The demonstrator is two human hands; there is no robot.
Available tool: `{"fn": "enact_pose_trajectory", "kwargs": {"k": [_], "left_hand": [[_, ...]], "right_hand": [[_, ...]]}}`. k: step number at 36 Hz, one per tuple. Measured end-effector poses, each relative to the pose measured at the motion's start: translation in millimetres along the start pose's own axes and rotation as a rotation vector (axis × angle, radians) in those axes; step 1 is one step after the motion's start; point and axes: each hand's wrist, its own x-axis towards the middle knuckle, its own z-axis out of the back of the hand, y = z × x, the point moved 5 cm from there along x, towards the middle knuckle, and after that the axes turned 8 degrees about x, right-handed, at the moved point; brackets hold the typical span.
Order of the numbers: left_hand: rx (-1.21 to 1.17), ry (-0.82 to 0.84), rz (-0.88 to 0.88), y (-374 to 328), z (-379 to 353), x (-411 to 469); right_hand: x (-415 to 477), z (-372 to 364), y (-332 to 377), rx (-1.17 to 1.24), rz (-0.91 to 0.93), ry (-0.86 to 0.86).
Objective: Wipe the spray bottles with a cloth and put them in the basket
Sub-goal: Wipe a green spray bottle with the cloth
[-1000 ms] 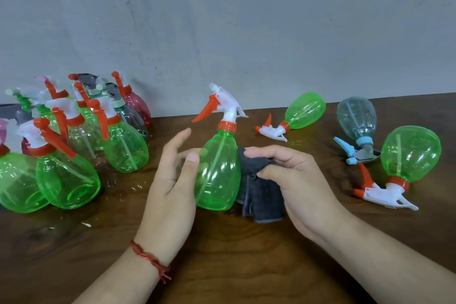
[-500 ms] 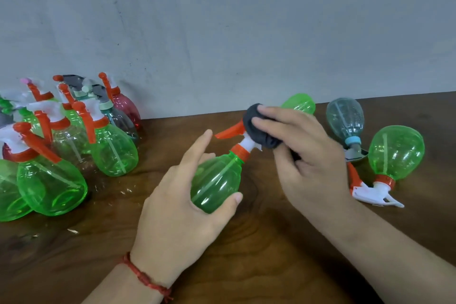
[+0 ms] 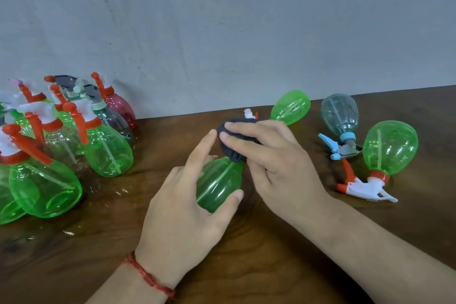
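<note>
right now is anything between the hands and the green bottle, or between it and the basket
The left hand grips the green bottle bare. Only the dark cloth lies between the right hand and its sprayer head, as wiping needs. No basket is in view, so that path cannot be judged.

A single view, worn on the person's head, looks forward and down across the brown tabletop [image 3: 246, 266] toward the grey wall [image 3: 222, 32] behind it; it sits close, so the left hand [image 3: 182, 212] and right hand [image 3: 278, 170] reach mid-frame from the bottom edge; the tabletop's far edge runs slanted, higher at the right.
</note>
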Motion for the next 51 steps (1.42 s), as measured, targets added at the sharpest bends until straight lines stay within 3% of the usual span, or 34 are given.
{"fn": "enact_pose_trajectory", "kwargs": {"k": [2, 6, 9, 13, 19, 22, 28, 33, 38, 43, 47, 49, 51], "left_hand": [[-0.079, 0.005, 0.006, 0.6, -1.2, 0.0], [-0.306, -0.046, 0.038, 2.7, 1.2, 2.8], [-0.421, -0.034, 0.074, 10.5, 1.7, 4.0], [-0.425, -0.01, 0.091, 17.4, 2.9, 2.2], [-0.428, -0.011, 0.044, -0.1, -3.4, 1.5], [-0.501, -0.021, 0.084, 5.3, -3.6, -0.1], [-0.601, -0.058, 0.218, 22.6, -1.4, 6.3], [-0.552, -0.055, 0.186, 15.9, -1.1, 9.0], [-0.496, -0.045, 0.133, 10.9, -1.0, 2.8], [-0.68, -0.063, 0.22, 24.9, 1.8, 4.7], [-0.6, -0.022, 0.16, 20.8, 0.6, 6.3], [-0.567, -0.015, 0.12, 17.0, -0.6, 4.7], [-0.577, -0.025, 0.12, 17.2, -1.0, 2.7]], "right_hand": [[1.3, 1.8, -1.7, -0.041, 0.027, 0.036], [2.3, 17.5, -17.7, -0.074, -0.04, -0.11], [1.8, 9.6, -18.7, 0.016, -0.053, -0.057], [-0.4, 3.8, -15.8, 0.058, -0.038, 0.031], [-0.2, 14.1, -15.5, 0.185, -0.132, -0.135], [-1.5, 10.5, -21.8, 0.234, -0.142, -0.136], [-4.1, 6.7, -41.2, 0.433, -0.358, -0.181], [-6.5, 17.9, -41.3, 0.501, -0.406, -0.347], [-7.7, -1.1, -32.9, 0.436, -0.317, -0.137], [-4.7, 1.5, -41.4, 0.487, -0.383, -0.204], [-4.0, 11.9, -42.4, 0.574, -0.407, -0.264], [-3.3, 10.1, -37.8, 0.672, -0.414, -0.219], [-2.9, 3.3, -36.2, 0.616, -0.41, -0.148]]}}
